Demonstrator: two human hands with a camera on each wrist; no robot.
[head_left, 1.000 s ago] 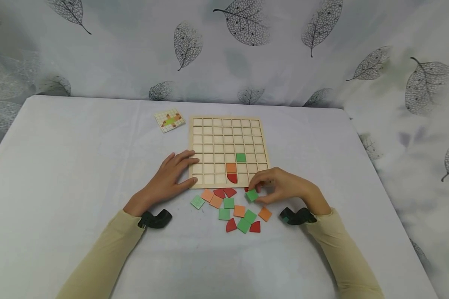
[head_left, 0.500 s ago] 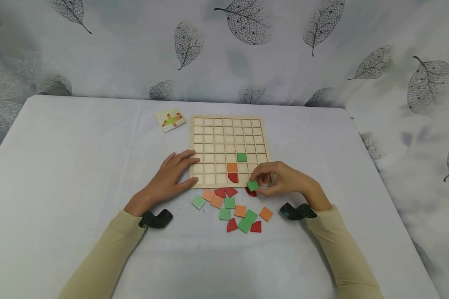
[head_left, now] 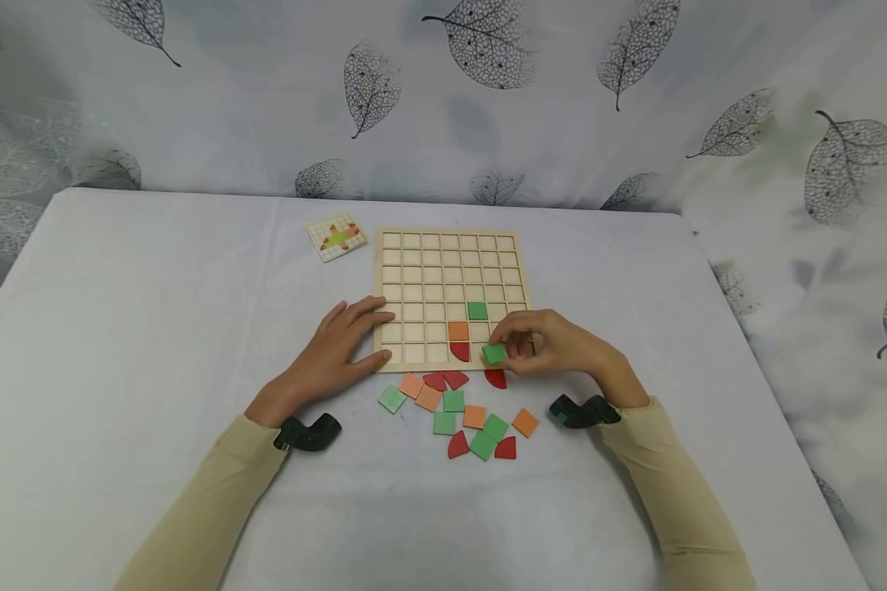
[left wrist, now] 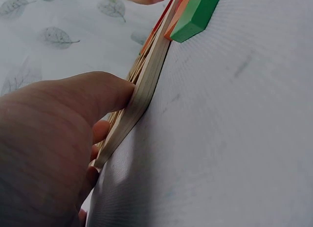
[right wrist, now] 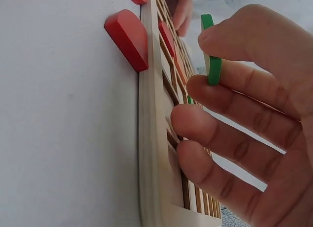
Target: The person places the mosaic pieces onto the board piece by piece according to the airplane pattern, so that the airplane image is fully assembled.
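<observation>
A wooden grid board (head_left: 421, 267) lies on the white table. Its cells hold a green square (head_left: 477, 311), an orange square (head_left: 458, 331) and a red quarter piece (head_left: 460, 351). My left hand (head_left: 325, 357) rests at the board's left edge, fingers spread; in the left wrist view the thumb (left wrist: 115, 90) touches the board's side. Between thumb and fingers my right hand (head_left: 558, 345) pinches a green tile (head_left: 494, 354) above the board's lower right part. The right wrist view shows this tile (right wrist: 214, 70) held on edge, clear of the grid, with other fingertips near the cells.
Below the board lie loose green, orange and red pieces, among them a green square (head_left: 482, 445) and an orange square (head_left: 525, 423). A red piece (head_left: 496, 378) touches or nearly touches the board's lower edge. A small pattern card (head_left: 336, 238) lies at the upper left.
My right hand has moved up from below the board's edge to over its lower cells, carrying the green tile. The red piece beneath is uncovered. My left hand stays put.
</observation>
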